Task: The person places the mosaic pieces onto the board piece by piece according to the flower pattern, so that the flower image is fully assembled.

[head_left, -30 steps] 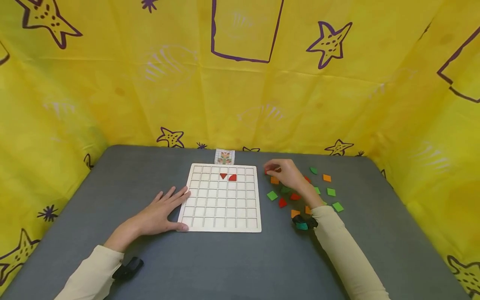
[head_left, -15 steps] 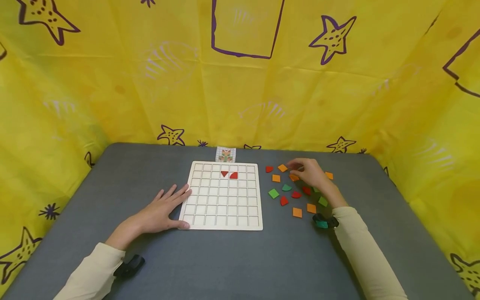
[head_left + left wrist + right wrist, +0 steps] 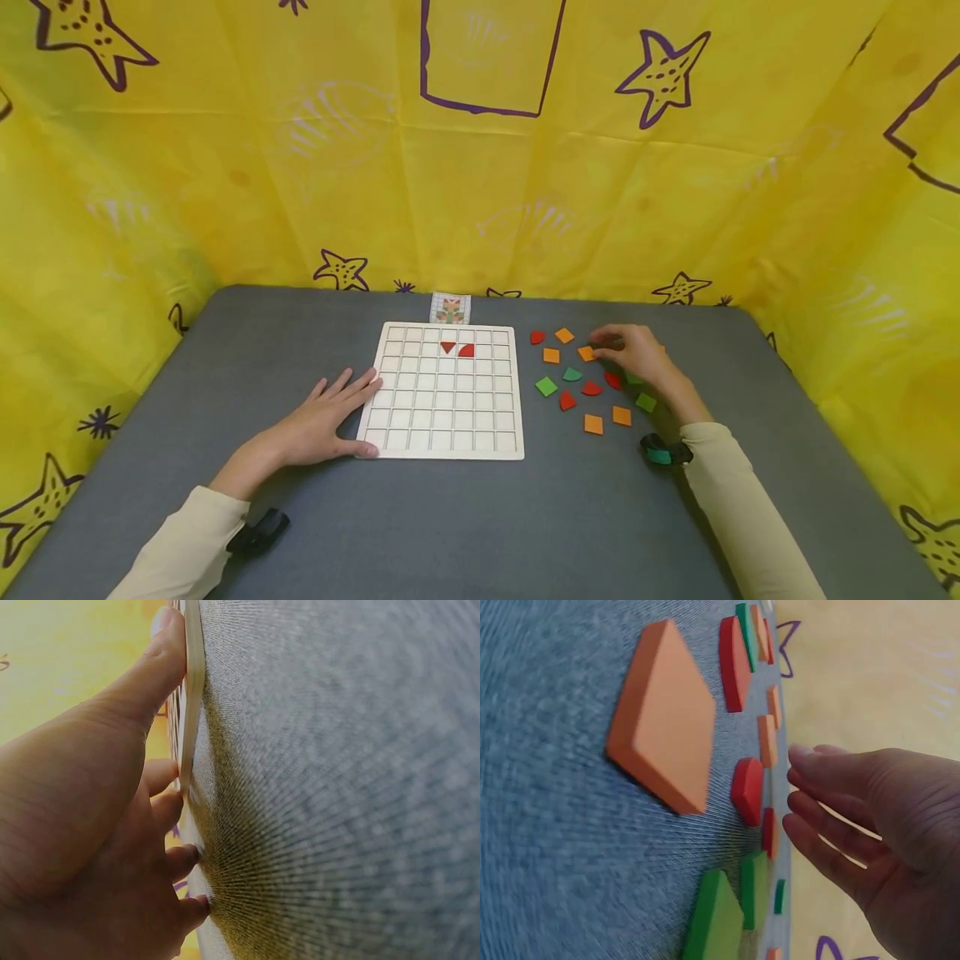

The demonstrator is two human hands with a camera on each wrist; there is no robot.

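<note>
My left hand (image 3: 318, 425) rests with spread fingers along the left edge of a white gridded board (image 3: 420, 451). Its thumb lies over the near-left corner, and the left wrist view shows the thumb (image 3: 154, 664) along the board's edge (image 3: 193, 690). In the board's upper rows sit a red triangle tile (image 3: 447, 347) and a red quarter-circle tile (image 3: 467, 351). My right hand (image 3: 636, 354) hovers over the loose tiles, thumb and fingers loosely bent with nothing between them. Its fingertips are close to an orange square tile (image 3: 587, 354). The hand hides some tiles behind it.
Loose tiles lie right of the board: a green square tile (image 3: 546, 387), a red rounded tile (image 3: 592, 389), a teal rounded tile (image 3: 572, 375) and several others. A small pattern card (image 3: 451, 309) lies behind the board. A yellow curtain (image 3: 480, 192) borders the grey table (image 3: 465, 525).
My right hand has left the red tile at the far left of the loose pieces and moved right across them, uncovering several tiles. My left hand stays on the board.
</note>
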